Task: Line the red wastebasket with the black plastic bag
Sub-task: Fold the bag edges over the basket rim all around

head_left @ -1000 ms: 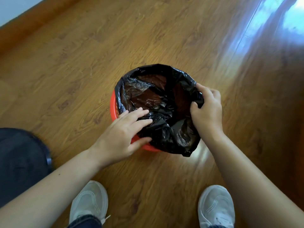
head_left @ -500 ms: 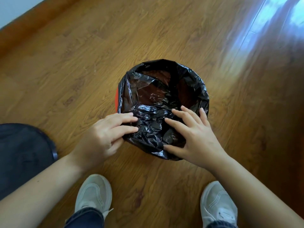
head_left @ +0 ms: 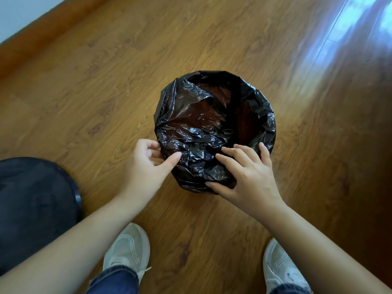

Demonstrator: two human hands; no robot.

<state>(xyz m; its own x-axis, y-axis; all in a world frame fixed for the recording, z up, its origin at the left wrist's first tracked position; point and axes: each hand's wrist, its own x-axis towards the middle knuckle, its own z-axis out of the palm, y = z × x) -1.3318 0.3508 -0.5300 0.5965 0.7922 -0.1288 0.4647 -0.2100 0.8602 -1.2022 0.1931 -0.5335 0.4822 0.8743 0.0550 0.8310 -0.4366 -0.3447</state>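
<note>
The black plastic bag (head_left: 203,124) sits in the wastebasket on the wooden floor. Its mouth is open and its edge is folded over the rim all round. The red wastebasket is fully hidden under the plastic. My left hand (head_left: 148,166) is at the near left side of the rim, pinching the folded edge of the bag between thumb and curled fingers. My right hand (head_left: 248,175) lies on the near right side with fingers spread and straight. It presses the crumpled plastic against the rim, with the thumb low on the outer wall.
A dark round object (head_left: 31,198) lies on the floor at the left, close to my left forearm. My two white shoes (head_left: 127,247) (head_left: 280,266) stand just in front of the basket. A wooden skirting board (head_left: 27,45) runs along the wall at the upper left.
The red rim, still showing at the left earlier, is now covered by plastic. My right hand came from the right rim to the near side; my left hand slid left and pinched the edge.
</note>
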